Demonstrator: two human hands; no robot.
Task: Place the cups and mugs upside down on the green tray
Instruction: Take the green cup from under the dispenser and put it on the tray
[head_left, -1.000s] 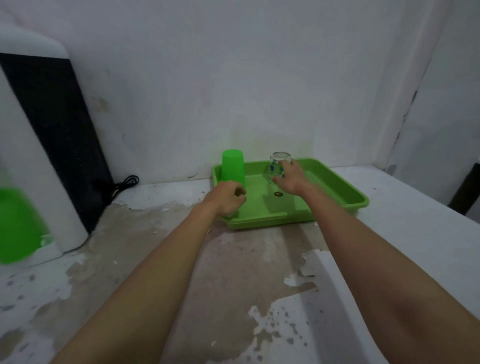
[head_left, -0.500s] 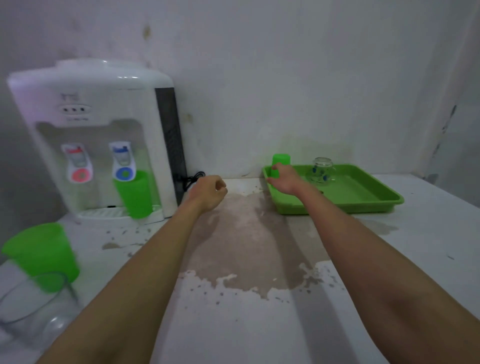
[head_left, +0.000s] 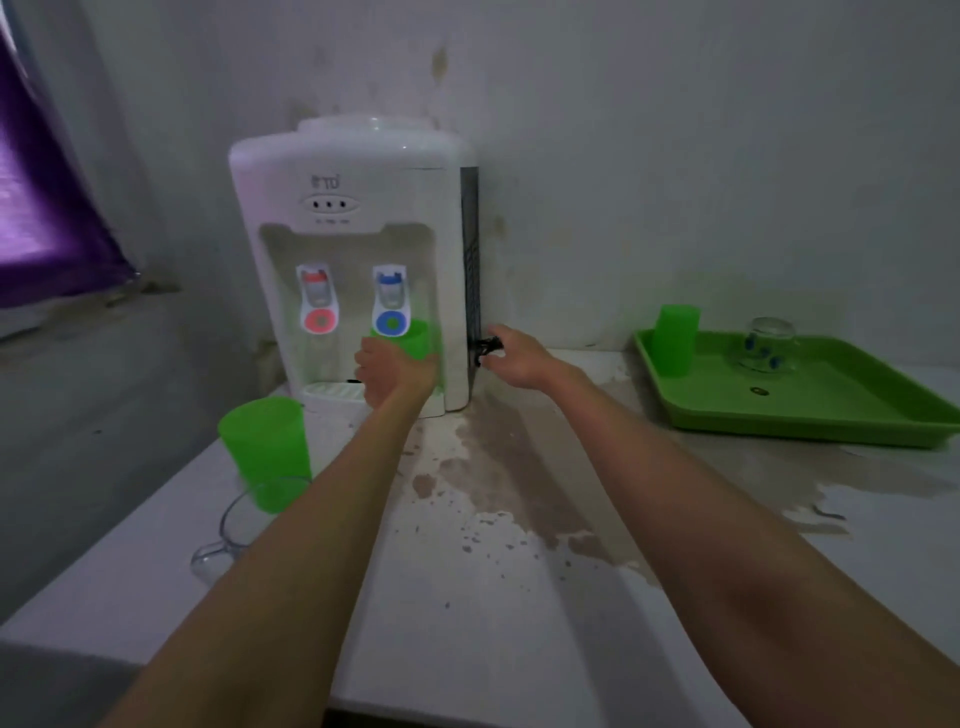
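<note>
Since half a second ago our view has swung further left, so the green tray (head_left: 810, 410) now sits at the far right, and our left hand (head_left: 387, 376) has gone from a loose fist over the table (head_left: 519, 597) to an open reach at the water dispenser (head_left: 358, 249).

That left hand is spread, fingers apart, just in front of the green cup under the blue tap (head_left: 418, 339); we cannot tell whether it touches the cup yet. The cup stands upright, mouth up, directly beyond the palm, so the left hand is clearly the nearer one. Our right hand (head_left: 514, 358) hovers beside the dispenser's dark side panel, loosely curled and holding nothing.

On the tray, a green cup (head_left: 675, 340) and a glass mug with blue dots (head_left: 766, 348) already stand inverted near its back edge. Two more pieces wait at the lower left: another green cup (head_left: 267, 452), upright, and a clear glass mug (head_left: 234, 535) just in front of it.

The left forearm cuts off part of that mug, and the hand covers the lower half of the cup at the tap. Motion blur softens the hands.
</note>
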